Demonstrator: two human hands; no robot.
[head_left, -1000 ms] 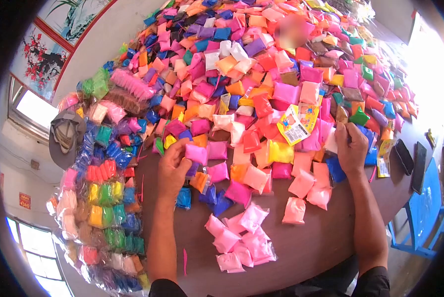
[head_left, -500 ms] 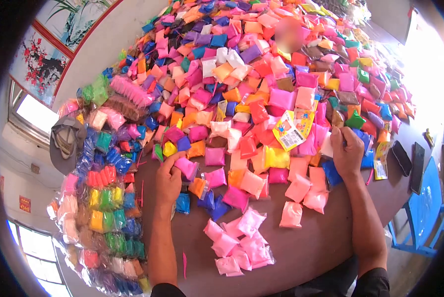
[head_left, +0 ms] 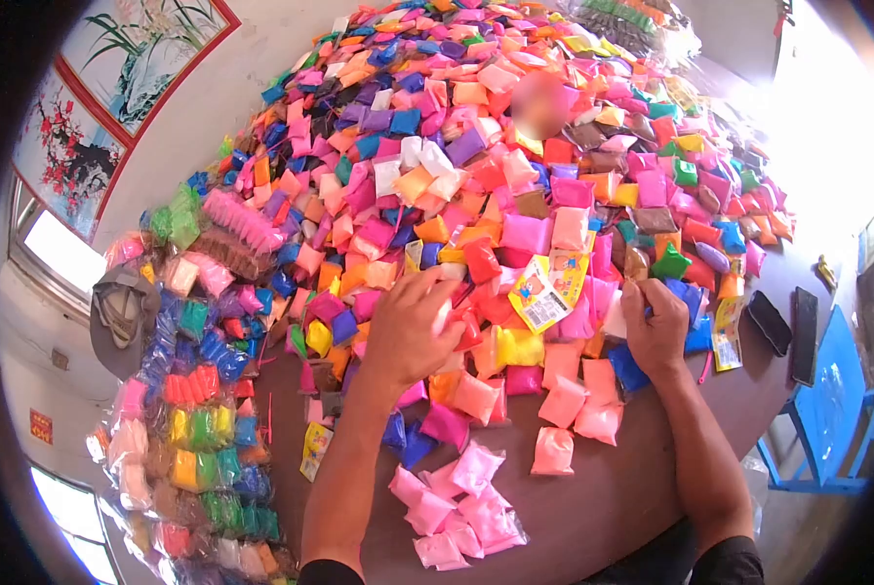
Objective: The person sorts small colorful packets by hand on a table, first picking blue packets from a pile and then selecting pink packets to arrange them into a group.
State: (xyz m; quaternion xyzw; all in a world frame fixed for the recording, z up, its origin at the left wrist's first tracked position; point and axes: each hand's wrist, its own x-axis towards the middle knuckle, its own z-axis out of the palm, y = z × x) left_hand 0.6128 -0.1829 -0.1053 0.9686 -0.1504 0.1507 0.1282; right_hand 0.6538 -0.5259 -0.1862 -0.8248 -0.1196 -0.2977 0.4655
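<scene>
My left hand [head_left: 416, 327] reaches over the lower middle of a big heap of small coloured packets, its fingers spread on pale pink and orange ones. My right hand [head_left: 655, 317] is closed with a pale packet [head_left: 615, 317] at its fingertips, right of the yellow printed labels [head_left: 546, 292]. A bright yellow packet [head_left: 519, 347] lies between the hands. Nearer me on the brown table [head_left: 593, 517] rests a cluster of light pink packets [head_left: 471, 507], with a salmon packet [head_left: 553, 450] to its right.
Rows of bagged packets [head_left: 203, 419] line the left edge, below a grey cap [head_left: 123, 307]. Two dark trays [head_left: 786, 327] lie at the right edge, near a blue stool [head_left: 827, 409]. A yellow label [head_left: 315, 448] lies beside my left forearm.
My left hand has moved right and opened, away from the magenta packet it held. The right hand stays closed at nearly the same spot in the heap. The view has shifted slightly.
</scene>
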